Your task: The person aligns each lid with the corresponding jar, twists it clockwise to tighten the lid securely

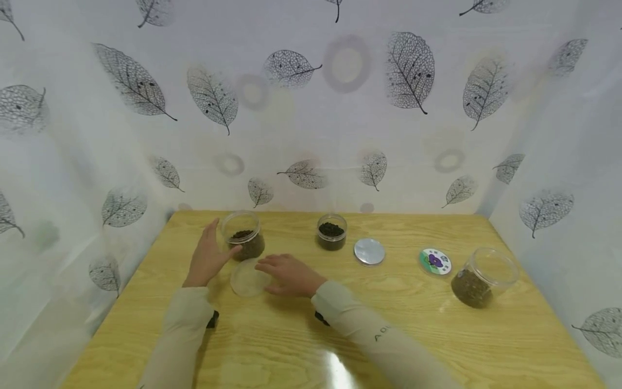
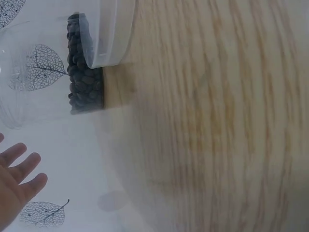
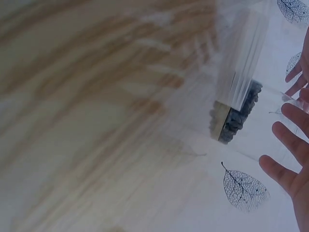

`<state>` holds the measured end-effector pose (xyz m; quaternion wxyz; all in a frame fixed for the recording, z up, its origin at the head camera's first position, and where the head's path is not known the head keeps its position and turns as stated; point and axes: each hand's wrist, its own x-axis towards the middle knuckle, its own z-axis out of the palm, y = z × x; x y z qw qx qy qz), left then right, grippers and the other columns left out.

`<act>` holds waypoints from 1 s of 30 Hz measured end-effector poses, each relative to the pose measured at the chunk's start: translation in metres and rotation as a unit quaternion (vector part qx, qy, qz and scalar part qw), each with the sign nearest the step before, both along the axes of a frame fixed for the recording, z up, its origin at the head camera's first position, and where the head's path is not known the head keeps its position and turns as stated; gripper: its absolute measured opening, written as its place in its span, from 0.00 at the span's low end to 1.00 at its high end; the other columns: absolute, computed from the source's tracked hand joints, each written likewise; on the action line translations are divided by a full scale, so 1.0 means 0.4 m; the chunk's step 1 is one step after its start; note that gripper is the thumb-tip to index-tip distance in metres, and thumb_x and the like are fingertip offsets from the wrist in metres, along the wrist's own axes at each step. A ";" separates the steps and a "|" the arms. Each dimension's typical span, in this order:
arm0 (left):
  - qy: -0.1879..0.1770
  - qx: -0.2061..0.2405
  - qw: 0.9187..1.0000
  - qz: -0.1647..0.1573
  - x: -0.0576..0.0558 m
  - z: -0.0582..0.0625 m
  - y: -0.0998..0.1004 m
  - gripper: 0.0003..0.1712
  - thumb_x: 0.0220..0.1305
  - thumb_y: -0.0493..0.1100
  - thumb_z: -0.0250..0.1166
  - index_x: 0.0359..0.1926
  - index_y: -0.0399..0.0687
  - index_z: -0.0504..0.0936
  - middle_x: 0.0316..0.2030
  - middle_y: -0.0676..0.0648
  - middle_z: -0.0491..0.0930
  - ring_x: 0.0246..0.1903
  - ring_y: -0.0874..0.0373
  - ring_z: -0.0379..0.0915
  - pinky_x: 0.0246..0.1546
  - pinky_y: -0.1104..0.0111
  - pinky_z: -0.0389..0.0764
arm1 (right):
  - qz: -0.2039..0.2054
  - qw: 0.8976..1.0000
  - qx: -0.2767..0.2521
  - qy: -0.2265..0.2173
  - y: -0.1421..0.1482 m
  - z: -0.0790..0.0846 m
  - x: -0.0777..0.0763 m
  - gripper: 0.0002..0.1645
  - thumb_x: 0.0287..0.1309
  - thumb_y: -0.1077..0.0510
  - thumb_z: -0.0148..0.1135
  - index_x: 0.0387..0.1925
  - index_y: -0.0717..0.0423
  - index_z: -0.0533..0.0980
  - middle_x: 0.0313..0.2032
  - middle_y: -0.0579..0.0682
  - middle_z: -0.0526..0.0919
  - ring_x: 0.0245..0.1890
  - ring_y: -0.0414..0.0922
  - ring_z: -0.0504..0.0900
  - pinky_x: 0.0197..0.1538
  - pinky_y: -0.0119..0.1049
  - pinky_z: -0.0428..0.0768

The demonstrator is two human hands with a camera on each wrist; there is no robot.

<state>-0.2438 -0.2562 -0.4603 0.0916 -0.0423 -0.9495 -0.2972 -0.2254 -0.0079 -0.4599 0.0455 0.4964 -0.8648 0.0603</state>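
Note:
A clear jar (image 1: 249,246), partly filled with dark beans (image 2: 86,79), stands at the table's back left. On its left side is my left hand (image 1: 209,256), fingers extended; the left wrist view shows a gap between them and the jar. A round translucent lid (image 1: 249,279) lies in front of the jar. My right hand (image 1: 290,275) reaches over the lid's right edge with its fingers stretched out and nothing gripped. Whether it touches the lid cannot be told. Both hands (image 3: 294,154) appear at the right edge of the right wrist view, with fingers spread.
A smaller clear jar (image 1: 332,240) with dark contents stands at the back middle. To its right lie a silvery disc (image 1: 369,252) and a round lid with a purple flower (image 1: 434,261). Another jar with brown contents (image 1: 471,289) stands at the right. Leaf-patterned curtains surround the wooden table.

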 end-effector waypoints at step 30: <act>-0.066 0.105 0.992 -0.017 -0.045 -0.053 0.004 0.65 0.52 0.59 0.69 0.73 0.42 0.32 0.68 0.29 0.53 0.63 0.31 0.56 0.59 0.40 0.63 | -0.005 0.996 0.084 -0.018 -0.040 -0.036 -0.005 0.19 0.63 0.43 0.52 0.52 0.41 0.77 0.59 0.41 0.76 0.58 0.39 0.75 0.59 0.40 0.75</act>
